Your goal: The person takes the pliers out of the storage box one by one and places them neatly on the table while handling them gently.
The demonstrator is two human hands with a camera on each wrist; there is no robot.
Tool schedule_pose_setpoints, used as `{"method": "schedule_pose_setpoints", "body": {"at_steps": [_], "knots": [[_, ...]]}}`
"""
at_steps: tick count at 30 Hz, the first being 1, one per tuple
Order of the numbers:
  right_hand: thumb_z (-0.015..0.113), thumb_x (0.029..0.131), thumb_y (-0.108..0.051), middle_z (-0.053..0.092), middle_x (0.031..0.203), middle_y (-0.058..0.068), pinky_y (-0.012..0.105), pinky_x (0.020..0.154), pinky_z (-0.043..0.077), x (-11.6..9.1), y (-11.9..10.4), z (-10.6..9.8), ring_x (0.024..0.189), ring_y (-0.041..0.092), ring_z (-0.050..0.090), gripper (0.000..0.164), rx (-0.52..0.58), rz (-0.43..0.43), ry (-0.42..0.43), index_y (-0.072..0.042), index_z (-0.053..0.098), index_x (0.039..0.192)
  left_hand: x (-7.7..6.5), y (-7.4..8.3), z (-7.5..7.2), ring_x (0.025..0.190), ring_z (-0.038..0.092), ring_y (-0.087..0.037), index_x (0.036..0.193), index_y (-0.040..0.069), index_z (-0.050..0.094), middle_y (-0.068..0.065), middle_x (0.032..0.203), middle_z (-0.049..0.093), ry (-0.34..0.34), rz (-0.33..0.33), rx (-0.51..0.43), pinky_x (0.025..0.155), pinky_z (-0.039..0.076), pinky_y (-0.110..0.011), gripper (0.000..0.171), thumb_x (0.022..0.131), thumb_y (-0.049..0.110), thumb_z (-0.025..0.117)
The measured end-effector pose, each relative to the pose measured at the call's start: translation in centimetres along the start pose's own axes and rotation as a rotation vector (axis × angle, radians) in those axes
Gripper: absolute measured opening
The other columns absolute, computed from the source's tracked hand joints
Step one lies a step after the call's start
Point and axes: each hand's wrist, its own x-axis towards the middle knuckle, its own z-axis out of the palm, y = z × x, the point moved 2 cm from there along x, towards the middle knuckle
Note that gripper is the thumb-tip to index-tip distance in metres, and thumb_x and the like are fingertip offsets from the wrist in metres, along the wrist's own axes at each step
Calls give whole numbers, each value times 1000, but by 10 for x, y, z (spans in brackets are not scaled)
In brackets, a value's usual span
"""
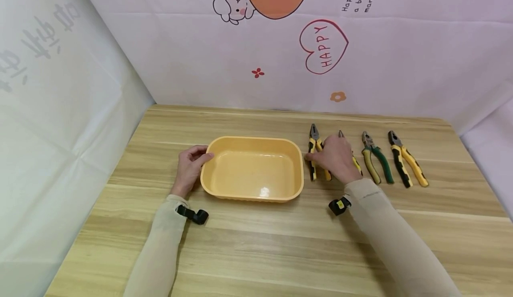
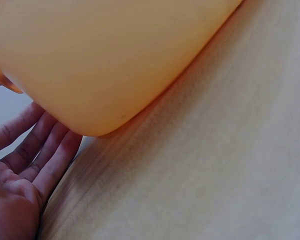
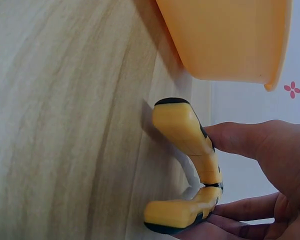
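Note:
A yellow-orange plastic basin (image 1: 252, 145) stands on the wooden table. At its left end my left hand (image 1: 188, 170) grips the rim, thumb over the edge and the other fingers along the outer wall (image 2: 100, 60). To the right of the basin, my right hand (image 1: 338, 159) holds the leftmost pliers (image 1: 312, 168), which have yellow and black handles. In the right wrist view the thumb lies on one handle (image 3: 180, 122) and the fingers press against the other handle (image 3: 182, 210). The hand partly covers a second pair of pliers (image 1: 357, 165) beside it.
Farther right lie green-handled pliers (image 1: 384, 165) and another pair with yellow and black handles (image 1: 414, 168). A white printed cloth (image 1: 200, 65) hangs along the table's back edge, and another light cloth (image 1: 68, 132) hangs on the left.

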Motion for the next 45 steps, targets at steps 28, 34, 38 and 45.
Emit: {"method": "schedule_pose_setpoints", "body": {"at_steps": [28, 34, 38, 45], "knots": [[81, 84, -39, 36, 48, -3, 25, 37, 37, -2, -4, 5, 39, 14, 44, 55, -71, 17, 4, -13, 43, 54, -2, 0, 1, 81, 67, -12, 110, -14, 68, -13, 99, 71, 15, 6, -1, 69, 57, -22, 25, 91, 1, 71], [81, 85, -40, 37, 47, -3, 25, 36, 37, -3, -5, 5, 39, 14, 45, 56, -72, 19, -10, -13, 43, 52, -1, 0, 1, 82, 66, -11, 111, -15, 67, -17, 101, 70, 9, 0, 5, 70, 57, -21, 26, 92, 2, 71], [80, 85, -42, 37, 48, -2, 25, 36, 37, -3, -6, 5, 40, 14, 44, 57, -88, 27, -18, -13, 44, 52, -1, 0, 1, 81, 66, -11, 111, -15, 67, -18, 101, 70, 8, 3, 5, 70, 57, -21, 26, 92, 2, 70], [78, 86, -45, 40, 51, 0, 28, 39, 38, -3, -6, 4, 43, 17, 46, 55, -120, 38, -29, -12, 47, 55, -1, 0, 1, 80, 67, -12, 110, -15, 67, -10, 97, 71, 14, 5, 1, 68, 57, -22, 25, 92, 2, 71]]}}
